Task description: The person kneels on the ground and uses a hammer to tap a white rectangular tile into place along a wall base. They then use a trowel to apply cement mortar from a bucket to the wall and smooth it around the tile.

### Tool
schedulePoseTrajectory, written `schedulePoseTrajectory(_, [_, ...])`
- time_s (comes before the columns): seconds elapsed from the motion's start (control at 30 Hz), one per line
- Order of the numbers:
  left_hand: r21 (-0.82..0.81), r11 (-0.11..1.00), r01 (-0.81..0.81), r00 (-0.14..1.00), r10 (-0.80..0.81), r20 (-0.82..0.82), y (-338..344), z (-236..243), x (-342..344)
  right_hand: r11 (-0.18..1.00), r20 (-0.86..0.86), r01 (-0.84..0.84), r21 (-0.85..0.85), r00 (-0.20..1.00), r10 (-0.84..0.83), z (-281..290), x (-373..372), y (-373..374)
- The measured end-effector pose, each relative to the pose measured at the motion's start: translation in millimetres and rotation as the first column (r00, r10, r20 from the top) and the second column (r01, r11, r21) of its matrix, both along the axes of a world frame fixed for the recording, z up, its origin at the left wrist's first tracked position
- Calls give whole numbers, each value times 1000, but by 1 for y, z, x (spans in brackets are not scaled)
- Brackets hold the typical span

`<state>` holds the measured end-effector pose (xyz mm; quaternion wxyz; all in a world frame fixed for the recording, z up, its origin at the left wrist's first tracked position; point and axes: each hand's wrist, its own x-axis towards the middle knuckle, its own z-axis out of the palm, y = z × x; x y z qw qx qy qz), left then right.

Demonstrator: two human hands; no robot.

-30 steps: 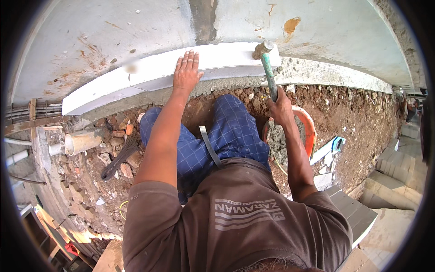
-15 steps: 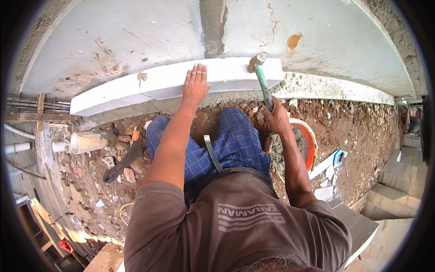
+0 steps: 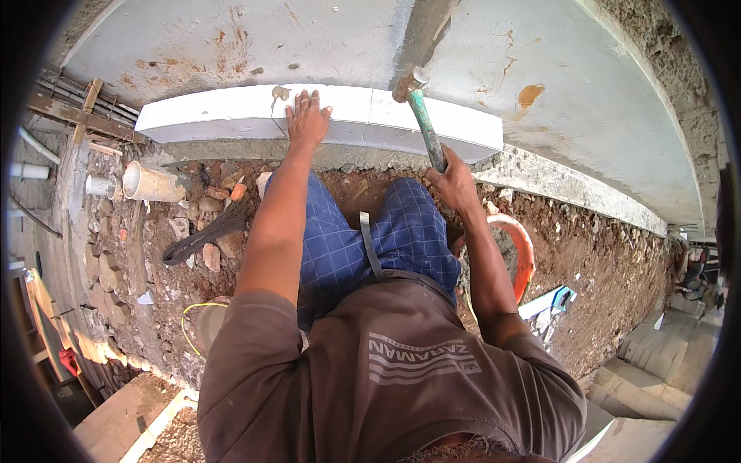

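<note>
Running left to right, the white block point(image 3: 363, 105) lies under the flat, open left hand point(image 3: 309, 122); the right hand point(image 3: 455, 184) grips the hammer point(image 3: 424, 122) across the block's right half.

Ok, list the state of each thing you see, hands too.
White blockwork: laid along the wall
Left hand: open, resting on blockwork
Hammer: held; contact with blockwork unclear
Right hand: closed around hammer
Orange bucket: upright, partly hidden
Blue-handled saw: lying on the ground

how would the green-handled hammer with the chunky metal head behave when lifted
The hammer likely feels top-heavy, its chunky head sitting on a slim handle. It should be stiff, since the handle looks straight beyond the right hand.
</note>
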<state>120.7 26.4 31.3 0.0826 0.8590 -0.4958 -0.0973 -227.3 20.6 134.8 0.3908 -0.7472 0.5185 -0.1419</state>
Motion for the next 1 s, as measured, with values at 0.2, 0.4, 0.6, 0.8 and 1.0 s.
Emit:
schedulePoseTrajectory(0.2, [56,998,-5,1000,6,-14,3,4,3,983,-2,-172,-69,985,172,-1,73,-6])
schedulePoseTrajectory(0.4, [32,999,-15,1000,16,-19,7,2,4,962,-105,-260,-81,962,251,-27,100,2])
schedulePoseTrajectory(0.6, [-11,1000,-13,998,12,-66,6,0,6,980,17,-197,38,980,197,-44,93,9])
schedulePoseTrajectory(0.8, [-426,777,-464,878,342,-334,20,22,7,933,168,-73,354,986,13,-7,28,67])
schedulePoseTrajectory(1.0, [208,375,-903,-150,178,-973,22,-3,11,795,258,-21,606,951,-172,-22,-22,102])
